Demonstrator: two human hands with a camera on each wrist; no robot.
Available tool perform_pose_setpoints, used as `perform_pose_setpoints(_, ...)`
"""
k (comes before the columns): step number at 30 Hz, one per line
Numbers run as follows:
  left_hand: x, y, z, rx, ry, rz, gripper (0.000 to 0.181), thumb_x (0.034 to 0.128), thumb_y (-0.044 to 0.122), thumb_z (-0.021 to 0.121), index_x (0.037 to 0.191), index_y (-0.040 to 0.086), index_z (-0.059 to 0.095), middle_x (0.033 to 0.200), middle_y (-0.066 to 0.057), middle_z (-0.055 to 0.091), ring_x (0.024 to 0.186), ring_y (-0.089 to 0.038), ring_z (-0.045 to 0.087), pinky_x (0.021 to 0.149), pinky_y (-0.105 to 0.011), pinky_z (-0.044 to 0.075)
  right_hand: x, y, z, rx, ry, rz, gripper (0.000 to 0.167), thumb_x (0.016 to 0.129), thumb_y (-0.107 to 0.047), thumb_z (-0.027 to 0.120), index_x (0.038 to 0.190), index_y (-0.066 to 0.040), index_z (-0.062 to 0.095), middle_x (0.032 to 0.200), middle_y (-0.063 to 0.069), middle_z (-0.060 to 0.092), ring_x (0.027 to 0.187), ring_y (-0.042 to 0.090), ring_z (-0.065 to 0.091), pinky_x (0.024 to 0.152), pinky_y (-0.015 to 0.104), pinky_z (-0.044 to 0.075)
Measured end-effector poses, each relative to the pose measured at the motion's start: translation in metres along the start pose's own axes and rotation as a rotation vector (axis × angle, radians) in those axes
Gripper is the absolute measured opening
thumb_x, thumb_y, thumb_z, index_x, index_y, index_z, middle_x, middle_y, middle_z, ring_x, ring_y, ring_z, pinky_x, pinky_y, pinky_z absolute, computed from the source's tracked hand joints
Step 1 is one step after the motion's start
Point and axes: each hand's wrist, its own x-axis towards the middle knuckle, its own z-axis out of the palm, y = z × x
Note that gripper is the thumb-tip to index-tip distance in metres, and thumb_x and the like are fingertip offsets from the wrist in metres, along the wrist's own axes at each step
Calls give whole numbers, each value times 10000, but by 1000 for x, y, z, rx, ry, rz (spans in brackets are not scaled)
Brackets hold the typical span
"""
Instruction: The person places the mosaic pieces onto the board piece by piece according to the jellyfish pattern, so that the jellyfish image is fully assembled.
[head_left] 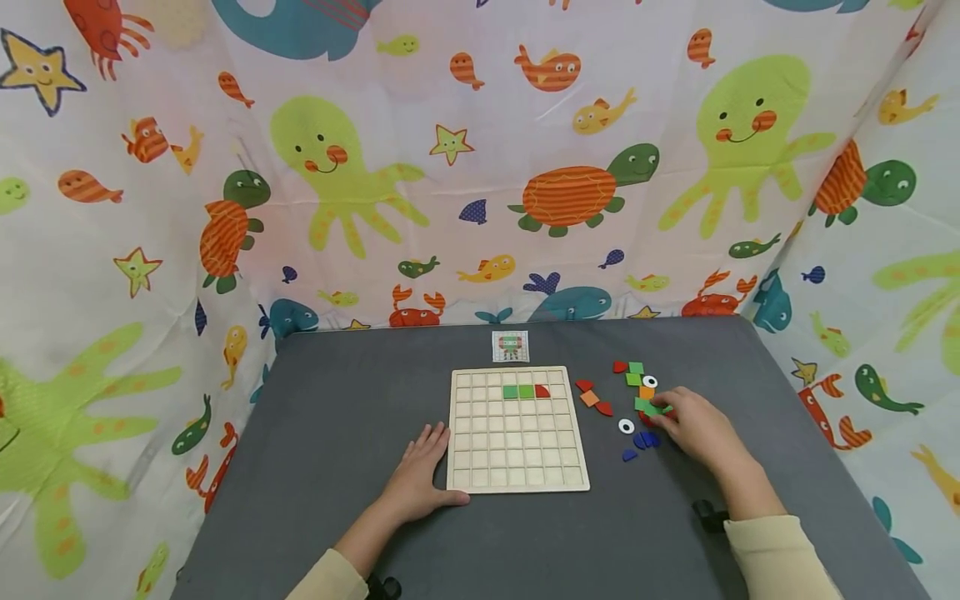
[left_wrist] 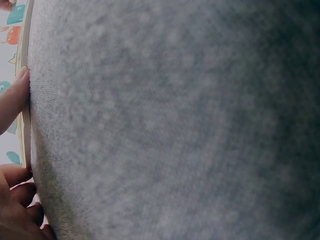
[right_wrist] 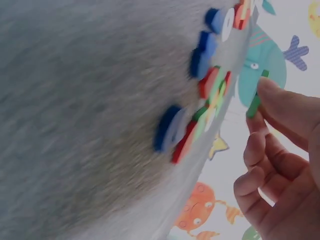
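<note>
Wooden grid board: one, square, pale, lying flat on the grey surface, just below the centre of the frame in the head view. In its second row from the top: two green square tiles side by side, then a red curved tile to their right.

Picture card: one, small, printed with a coloured figure on a grid, just above the board's top edge.

Left hand: fingers extended and spread from the thumb, resting against the board's left edge, thumb at its lower left corner.

Right hand: right of centre, over the loose pieces; thumb and forefinger pinch a green piece, seen nearly edge-on in the right wrist view, its full outline not readable.

Loose pieces, right of the board: orange square between two red pieces; two white rings; blue pieces at the lower end of the group; further green, orange and red pieces toward its top and beside the right hand.

Cloth backdrop: white, printed with sea animals, behind and at both sides.
</note>
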Motion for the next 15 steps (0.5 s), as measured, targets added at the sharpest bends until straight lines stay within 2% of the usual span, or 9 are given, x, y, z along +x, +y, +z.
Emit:
perform_pose_setpoints(6,-2,-2,-1,4,5,-1,1194,723,614,833,1612,85,238,1688,-102,186,1573,-328,88,1240,-590,143,21,-22,0,22,-6,-84,291,919,-192,750,1173,-51,722,1073,134,658,828,223,605,740,480,547)
perform_pose_setpoints(10,0,-2,0,8,5,14,1195,726,610,833,1615,87,230,1689,-102,180,1573,-330,90,1237,-596,146,33,-42,2,17,6,-134,274,925,-193,747,1167,-66,731,1129,138,657,876,252,644,741,475,564)
perform_pose_setpoints(15,0,-1,1,-9,-1,-1,1190,725,605,837,1615,95,234,1689,-97,180,1575,-318,83,1244,-585,135,50,-66,9,32,33,-227,246,920,-135,746,1154,-58,743,1129,129,668,965,303,660,788,472,578)
